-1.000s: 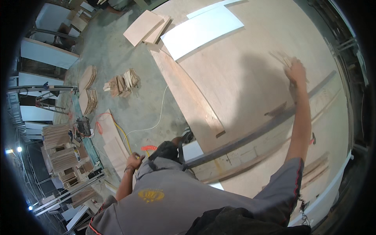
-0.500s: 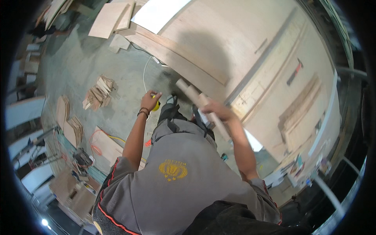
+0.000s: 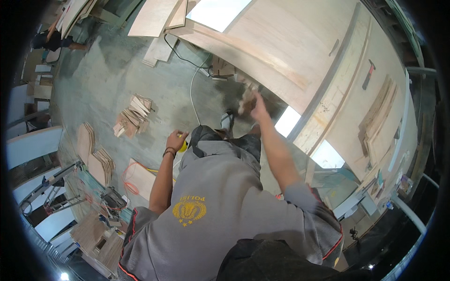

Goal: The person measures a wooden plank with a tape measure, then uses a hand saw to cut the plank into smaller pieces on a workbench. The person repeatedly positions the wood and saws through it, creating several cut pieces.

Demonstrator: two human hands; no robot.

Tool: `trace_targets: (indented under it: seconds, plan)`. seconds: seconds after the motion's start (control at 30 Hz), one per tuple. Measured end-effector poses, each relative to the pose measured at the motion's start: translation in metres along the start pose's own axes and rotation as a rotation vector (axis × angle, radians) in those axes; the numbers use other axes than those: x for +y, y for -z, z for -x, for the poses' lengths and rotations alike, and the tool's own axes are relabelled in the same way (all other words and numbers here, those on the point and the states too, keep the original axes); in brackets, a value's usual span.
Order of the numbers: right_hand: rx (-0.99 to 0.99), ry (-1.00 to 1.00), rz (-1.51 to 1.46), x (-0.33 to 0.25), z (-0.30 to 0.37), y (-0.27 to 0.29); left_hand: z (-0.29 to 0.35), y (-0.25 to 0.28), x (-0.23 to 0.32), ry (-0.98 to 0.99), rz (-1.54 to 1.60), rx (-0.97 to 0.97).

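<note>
My left hand (image 3: 176, 141) is closed around a small yellow object (image 3: 183, 146) that looks like a tape measure; the fingers hide most of it. My right arm stretches forward, low beside the edge of the large wooden work table (image 3: 281, 51). Blurred by motion, my right hand (image 3: 258, 108) is right against some light wood pieces (image 3: 247, 99), also smeared. Whether its fingers grip them or have let go, I cannot tell. Behind them, under the table edge, more wood offcuts (image 3: 222, 66) lie on the floor.
A hammer (image 3: 369, 74) and wood strips (image 3: 376, 119) lie on the table at right. On the floor at left are an offcut pile (image 3: 132, 114), stacked curved panels (image 3: 96, 157) and a white cable (image 3: 191, 93). Another person (image 3: 54, 41) is far off at upper left.
My right hand has moved forward and down toward the floor by the table edge, with the long wood strips it held. My left hand still holds the yellow object. My view has shifted.
</note>
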State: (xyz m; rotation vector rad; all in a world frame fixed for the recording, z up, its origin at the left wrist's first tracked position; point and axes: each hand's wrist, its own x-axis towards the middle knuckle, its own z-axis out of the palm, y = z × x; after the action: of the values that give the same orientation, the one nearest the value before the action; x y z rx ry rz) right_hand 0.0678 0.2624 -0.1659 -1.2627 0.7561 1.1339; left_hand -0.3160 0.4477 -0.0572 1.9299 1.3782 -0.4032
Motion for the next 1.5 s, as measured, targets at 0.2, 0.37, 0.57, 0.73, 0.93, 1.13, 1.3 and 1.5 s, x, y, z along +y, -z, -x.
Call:
trace_targets:
  seconds: [0.2,0.37,0.57,0.73,0.93,1.13,1.3,1.5]
  plan:
    - [-0.235,0.317,0.989,-0.04,0.08,-0.04,0.031,-0.04,-0.163,0.335,-0.072,-0.079]
    - [0.116,1.232,1.335,-0.083,0.166,-0.052,0.038,-0.101,-0.199,-0.099,-0.537,-0.361]
    - [0.582,1.232,1.617,-0.147,0.113,-0.015,-0.038,-0.106,-0.14,-0.248,-0.615,-0.411]
    - [0.468,1.367,1.725,-0.129,0.164,-0.012,-0.092,-0.096,-0.079,-0.309,-0.533,-0.287]
    - [0.291,1.449,1.345,-0.078,0.254,0.102,-0.122,-0.051,0.031,-0.13,0.066,-0.239]
    - [0.963,1.527,0.689,-0.062,0.328,0.281,-0.11,-0.071,0.119,0.088,0.291,-0.424]
    - [1.552,0.935,0.213,-0.094,0.323,0.456,-0.023,-0.103,0.209,-0.008,0.369,-0.712]
    - [1.534,0.602,0.269,-0.147,0.298,0.643,0.062,-0.161,0.346,-0.132,0.564,-1.014]
